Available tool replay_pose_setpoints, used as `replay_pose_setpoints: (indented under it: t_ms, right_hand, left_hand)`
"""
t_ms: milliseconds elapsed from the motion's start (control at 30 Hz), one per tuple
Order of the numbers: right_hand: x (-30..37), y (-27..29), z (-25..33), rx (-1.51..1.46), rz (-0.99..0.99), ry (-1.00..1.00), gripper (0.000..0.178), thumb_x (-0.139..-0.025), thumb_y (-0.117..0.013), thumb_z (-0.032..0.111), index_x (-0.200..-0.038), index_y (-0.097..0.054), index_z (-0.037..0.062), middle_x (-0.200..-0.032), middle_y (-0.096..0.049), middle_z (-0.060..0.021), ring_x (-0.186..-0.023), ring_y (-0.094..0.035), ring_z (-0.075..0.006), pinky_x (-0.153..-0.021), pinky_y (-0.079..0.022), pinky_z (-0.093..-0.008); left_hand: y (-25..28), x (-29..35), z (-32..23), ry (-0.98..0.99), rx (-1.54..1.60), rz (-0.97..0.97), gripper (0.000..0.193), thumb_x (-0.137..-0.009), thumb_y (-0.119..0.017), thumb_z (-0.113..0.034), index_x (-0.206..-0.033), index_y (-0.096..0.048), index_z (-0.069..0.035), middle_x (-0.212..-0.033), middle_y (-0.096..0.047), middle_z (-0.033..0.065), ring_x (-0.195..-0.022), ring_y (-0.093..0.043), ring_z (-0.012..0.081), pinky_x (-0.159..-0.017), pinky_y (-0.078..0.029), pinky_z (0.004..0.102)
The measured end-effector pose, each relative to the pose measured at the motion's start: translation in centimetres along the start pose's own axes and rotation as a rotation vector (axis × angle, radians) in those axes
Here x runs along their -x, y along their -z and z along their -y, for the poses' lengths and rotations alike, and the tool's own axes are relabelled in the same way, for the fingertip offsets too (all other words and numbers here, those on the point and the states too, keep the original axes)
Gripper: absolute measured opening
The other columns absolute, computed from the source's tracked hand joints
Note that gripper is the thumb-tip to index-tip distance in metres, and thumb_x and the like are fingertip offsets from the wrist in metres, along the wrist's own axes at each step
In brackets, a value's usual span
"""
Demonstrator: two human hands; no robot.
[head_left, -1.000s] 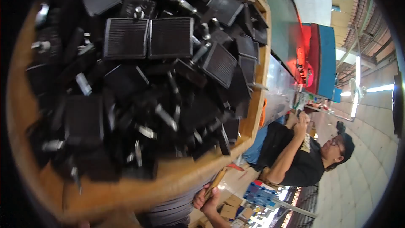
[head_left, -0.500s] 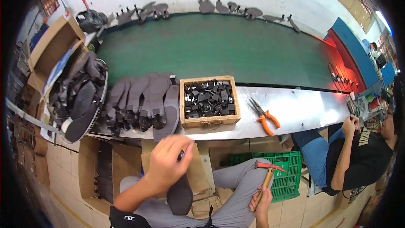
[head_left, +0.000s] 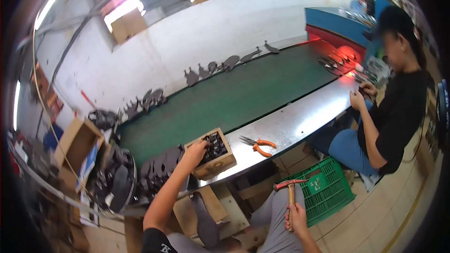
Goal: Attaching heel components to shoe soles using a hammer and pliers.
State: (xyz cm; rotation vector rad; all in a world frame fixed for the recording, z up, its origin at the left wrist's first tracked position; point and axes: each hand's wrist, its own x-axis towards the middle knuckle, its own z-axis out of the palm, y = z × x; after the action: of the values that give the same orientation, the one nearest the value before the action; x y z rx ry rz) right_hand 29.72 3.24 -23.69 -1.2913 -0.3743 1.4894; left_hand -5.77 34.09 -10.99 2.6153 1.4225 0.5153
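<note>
My left hand reaches into the wooden box of small black square pieces. Its fingertips are down by the pieces, and I cannot see if they grip one. My right hand is wrapped round the wooden handle of a hammer with a red head, held over my right thigh. Between my arms a dark sandal sole lies on a tan board at my lap, touched by neither hand.
Orange-handled pliers lie on the metal ledge beside the green conveyor belt. Soles are piled left of the box. A green crate stands on the floor at right, near a seated co-worker. A loaded basket is at far left.
My left hand has moved from above the sole, forward into the box of pieces. My right hand still holds the hammer. The view has tilted and risen, showing more wall and the co-worker.
</note>
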Motion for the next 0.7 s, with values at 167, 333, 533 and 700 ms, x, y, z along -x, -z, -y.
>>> replay_pose_setpoints:
  t_ms: [167,333,533,700]
  right_hand:
    - [0.0,0.7,0.5,-0.012,0.061,-0.009,0.026,-0.103,-0.048,0.030,-0.100,-0.049,0.0040,-0.061,-0.049,-0.0063,-0.041,-0.043,-0.0143,-0.035,-0.038,-0.0303]
    - [0.4,1.0,0.4,-0.036,0.057,0.011,0.026,-0.103,-0.049,0.031,-0.100,-0.049,0.0052,-0.062,-0.050,-0.0065,-0.041,-0.044,-0.0135,-0.036,-0.039,-0.0296]
    - [-0.3,0.8,-0.3,-0.055,0.080,-0.056,0.022,-0.100,-0.051,0.030,-0.103,-0.051,0.0084,-0.066,-0.051,-0.0052,-0.046,-0.047,-0.0115,-0.037,-0.040,-0.0289]
    - [-0.8,0.9,-1.5,-0.070,0.129,-0.010,0.026,-0.101,-0.052,0.034,-0.102,-0.050,0.0087,-0.069,-0.052,-0.0042,-0.047,-0.045,-0.0115,-0.038,-0.039,-0.0282]
  left_hand:
    - [0.2,-0.3,0.2,-0.002,0.070,-0.087,0.029,-0.081,-0.066,0.003,-0.109,-0.060,0.002,-0.085,-0.068,0.0179,-0.082,-0.067,0.0368,-0.075,-0.052,0.0402]
    - [0.3,0.0,0.1,-0.045,0.040,0.035,0.026,-0.079,-0.069,0.000,-0.103,-0.061,0.001,-0.099,-0.063,0.0201,-0.094,-0.064,0.0363,-0.078,-0.052,0.0417]
    - [0.1,0.4,-0.2,0.008,-0.435,0.045,0.023,-0.076,-0.068,-0.011,-0.098,-0.064,-0.005,-0.104,-0.062,0.0187,-0.099,-0.061,0.0392,-0.083,-0.052,0.0487]
    - [-0.6,-0.3,2.6,-0.037,-0.438,0.050,0.022,-0.076,-0.069,-0.011,-0.095,-0.063,-0.002,-0.103,-0.062,0.0184,-0.099,-0.062,0.0384,-0.081,-0.052,0.0485]
